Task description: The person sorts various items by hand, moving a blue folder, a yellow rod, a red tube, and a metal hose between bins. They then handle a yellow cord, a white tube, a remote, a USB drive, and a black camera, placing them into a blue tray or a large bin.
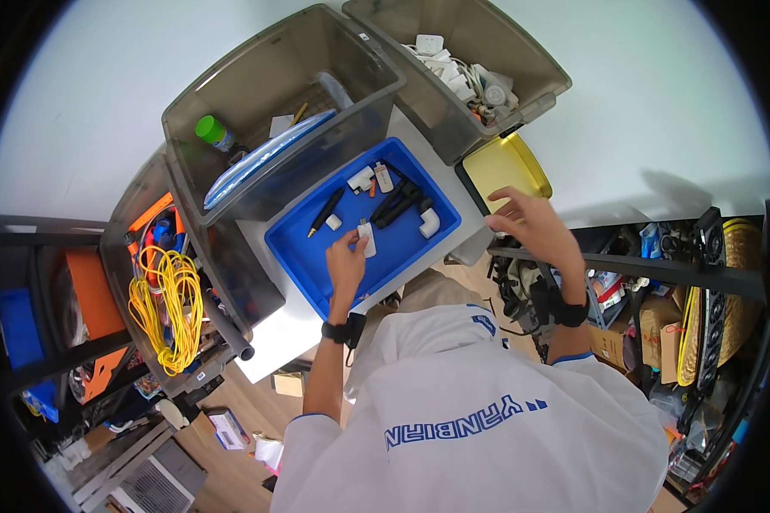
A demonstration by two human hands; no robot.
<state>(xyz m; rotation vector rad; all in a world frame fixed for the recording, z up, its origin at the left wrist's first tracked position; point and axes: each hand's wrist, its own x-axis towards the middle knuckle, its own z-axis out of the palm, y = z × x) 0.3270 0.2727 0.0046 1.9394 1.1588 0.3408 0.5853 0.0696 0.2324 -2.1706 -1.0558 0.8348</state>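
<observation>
My left hand (346, 267) reaches into a blue tray (308, 275), fingertips pinched on the edge of a small flat white stick (368, 241) with a metal tip, which looks like a USB stick. Near it lie a black pen-like tool (325, 214) with a brass tip and a small white cube (334, 222). Farther back are a similar white stick (383, 178), a white pipe tee (361, 179), black folded parts (395, 202) and a white pipe elbow (429, 224). My right hand (537, 229), empty with fingers apart, hovers by the near edge of a yellow tin (509, 167).
Behind the tray stands a grey bin (265, 77) holding a green-capped bottle (214, 131) and a blue-edged packet (269, 158). Another grey bin (539, 64) has white plugs and cables. Left, a bin holds yellow cable (167, 308). A loaded shelf (642, 269) flanks my right arm.
</observation>
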